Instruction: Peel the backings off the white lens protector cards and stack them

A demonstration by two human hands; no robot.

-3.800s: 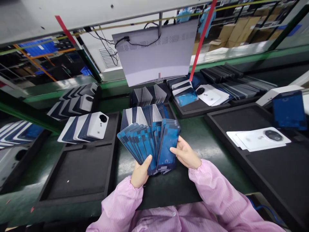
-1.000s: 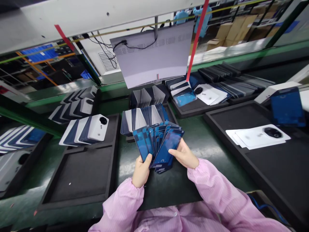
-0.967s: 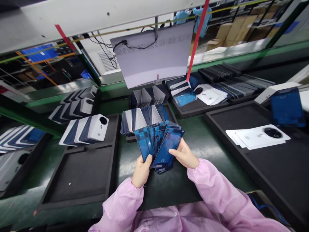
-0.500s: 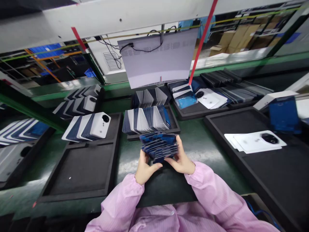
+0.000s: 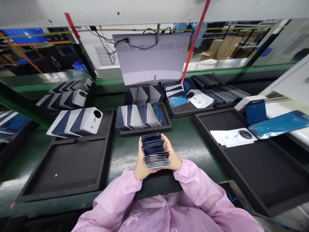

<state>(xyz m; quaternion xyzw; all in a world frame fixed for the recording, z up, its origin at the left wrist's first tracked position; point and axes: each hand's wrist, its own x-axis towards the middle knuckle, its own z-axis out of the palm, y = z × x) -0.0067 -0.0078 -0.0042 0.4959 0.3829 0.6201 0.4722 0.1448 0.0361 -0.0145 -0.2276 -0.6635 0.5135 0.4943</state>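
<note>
Both hands hold a loose stack of dark phone back covers (image 5: 154, 150) near the table's front, edges facing me. My left hand (image 5: 140, 165) is wrapped round its left side, and my right hand (image 5: 174, 158) closes on the right side. The covers lie uneven, with gaps between the upper ones. Just beyond stands a small tray (image 5: 167, 116) of upright white and dark blue phone covers (image 5: 138, 116). To the left, white and blue covers (image 5: 90, 120) lean in a black foam tray (image 5: 69, 165).
A long black tray (image 5: 263, 167) at the right bears white covers with camera cutouts (image 5: 238, 138). A blue film-covered panel (image 5: 281, 125) juts over it. More trays of covers (image 5: 198, 98) line the back, below a hanging monitor (image 5: 154, 58).
The stack has turned from a slanted fan to a more level pile, with its edges toward me. My hands have shifted round its sides. A blue panel has come into view at right.
</note>
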